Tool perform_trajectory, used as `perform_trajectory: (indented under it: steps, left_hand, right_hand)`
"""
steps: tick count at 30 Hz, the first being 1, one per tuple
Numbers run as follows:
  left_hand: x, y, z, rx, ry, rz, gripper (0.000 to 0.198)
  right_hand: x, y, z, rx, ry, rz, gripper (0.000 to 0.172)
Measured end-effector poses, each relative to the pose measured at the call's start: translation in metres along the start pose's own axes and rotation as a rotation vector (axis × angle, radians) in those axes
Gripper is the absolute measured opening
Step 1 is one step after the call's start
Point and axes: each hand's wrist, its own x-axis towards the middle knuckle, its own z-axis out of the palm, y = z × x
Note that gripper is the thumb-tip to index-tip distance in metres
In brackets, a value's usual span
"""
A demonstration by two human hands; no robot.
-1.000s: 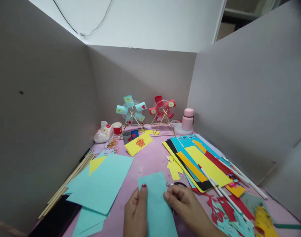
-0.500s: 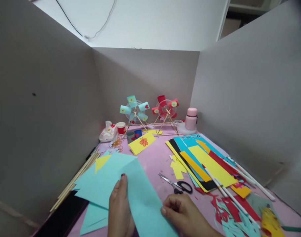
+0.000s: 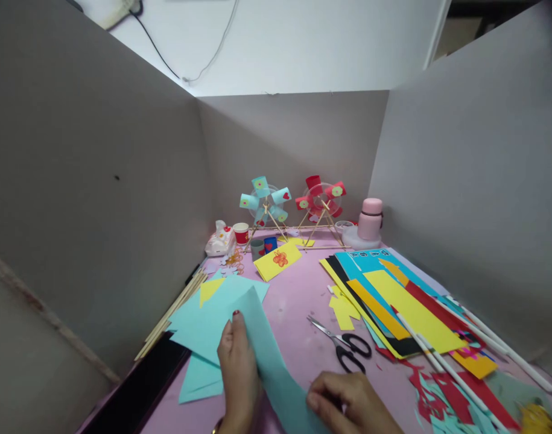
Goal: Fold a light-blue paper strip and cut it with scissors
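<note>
A light blue paper strip (image 3: 267, 355) slants between my two hands at the front of the table. My left hand (image 3: 240, 367) grips its left edge, thumb on top near the upper end. Thumb and fingers of my right hand (image 3: 345, 401) pinch its lower right edge. Larger light blue sheets (image 3: 203, 328) lie flat behind and left of my left hand, a small yellow piece (image 3: 209, 290) on them. Black-handled scissors (image 3: 341, 342) rest partly open on the table beyond my right hand.
Stacked coloured sheets (image 3: 415, 313), white sticks (image 3: 454, 374) and paper scraps (image 3: 438, 398) lie right. Two paper-cup wheels on stick stands, light blue (image 3: 265, 202) and red (image 3: 321, 202), stand behind a yellow card (image 3: 278, 261). A pink bottle (image 3: 370, 220) is back right; a dark tray-like object (image 3: 140, 386) is front left.
The view has swung left, so the scene sits further right. The light blue strip is now more tilted and looks narrower, bending near my right hand. Both hands still hold it.
</note>
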Motion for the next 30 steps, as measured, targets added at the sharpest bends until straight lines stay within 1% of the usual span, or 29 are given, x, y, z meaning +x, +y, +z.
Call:
perform_trajectory:
  steps: [2, 4, 5, 7, 9, 10, 12, 14, 16, 17, 18, 19, 21, 22, 23, 25, 27, 30]
  left_hand:
    - [0.002, 0.001, 0.002, -0.029, -0.019, -0.033, 0.037]
    - [0.003, 0.002, 0.004, -0.058, -0.027, -0.07, 0.037]
    - [0.004, 0.001, 0.004, -0.07, -0.028, -0.087, 0.037]
    - [0.005, 0.0, 0.003, -0.091, -0.027, -0.12, 0.036]
    - [0.005, -0.001, 0.001, -0.112, -0.031, -0.154, 0.033]
    - [0.005, -0.001, 0.0, -0.123, -0.035, -0.171, 0.031]
    - [0.004, 0.0, 0.001, -0.146, -0.046, -0.209, 0.028]
    - [0.003, 0.003, 0.002, -0.165, -0.05, -0.245, 0.024]
    - [0.001, 0.006, 0.004, -0.175, -0.046, -0.278, 0.02]
    - [0.001, 0.008, 0.005, -0.177, -0.042, -0.294, 0.018]
    - [0.0, 0.009, 0.006, -0.178, -0.042, -0.309, 0.017]
    - [0.0, 0.009, 0.006, -0.18, -0.045, -0.325, 0.016]
    - [0.0, 0.009, 0.006, -0.185, -0.064, -0.356, 0.016]
    - [0.0, 0.009, 0.006, -0.188, -0.072, -0.367, 0.018]
    - [0.0, 0.009, 0.006, -0.191, -0.078, -0.376, 0.019]
    - [0.0, 0.009, 0.005, -0.193, -0.082, -0.38, 0.025]
    - [0.0, 0.009, 0.005, -0.193, -0.087, -0.375, 0.031]
    - [-0.001, 0.009, 0.005, -0.195, -0.108, -0.354, 0.034]
  right_hand:
    - [0.003, 0.005, -0.014, -0.189, 0.076, 0.001, 0.033]
    - [0.007, 0.013, -0.03, -0.45, 0.128, 0.092, 0.028]
    - [0.009, 0.017, -0.036, -0.591, 0.11, 0.148, 0.027]
    - [0.012, 0.024, -0.043, -0.773, 0.005, 0.241, 0.032]
    - [0.013, 0.028, -0.044, -0.842, -0.105, 0.298, 0.037]
    - [0.014, 0.029, -0.043, -0.847, -0.137, 0.314, 0.039]
    - [0.013, 0.032, -0.04, -0.83, -0.155, 0.321, 0.039]
    - [0.013, 0.035, -0.039, -0.776, -0.134, 0.313, 0.035]
    - [0.013, 0.039, -0.04, -0.643, -0.063, 0.295, 0.029]
    - [0.014, 0.039, -0.041, -0.52, -0.006, 0.284, 0.027]
    - [0.014, 0.038, -0.043, -0.342, 0.061, 0.276, 0.027]
    - [0.015, 0.036, -0.044, -0.109, 0.123, 0.282, 0.029]
    - [0.014, 0.025, -0.047, 0.444, 0.199, 0.333, 0.038]
    - [0.013, 0.018, -0.046, 0.706, 0.198, 0.379, 0.043]
    - [0.012, 0.011, -0.046, 0.922, 0.186, 0.419, 0.045]
    - [0.006, -0.004, -0.041, 1.194, 0.129, 0.464, 0.047]
    - [-0.002, -0.016, -0.037, 1.317, 0.039, 0.475, 0.051]
    - [-0.014, -0.03, -0.036, 1.349, -0.113, 0.486, 0.056]
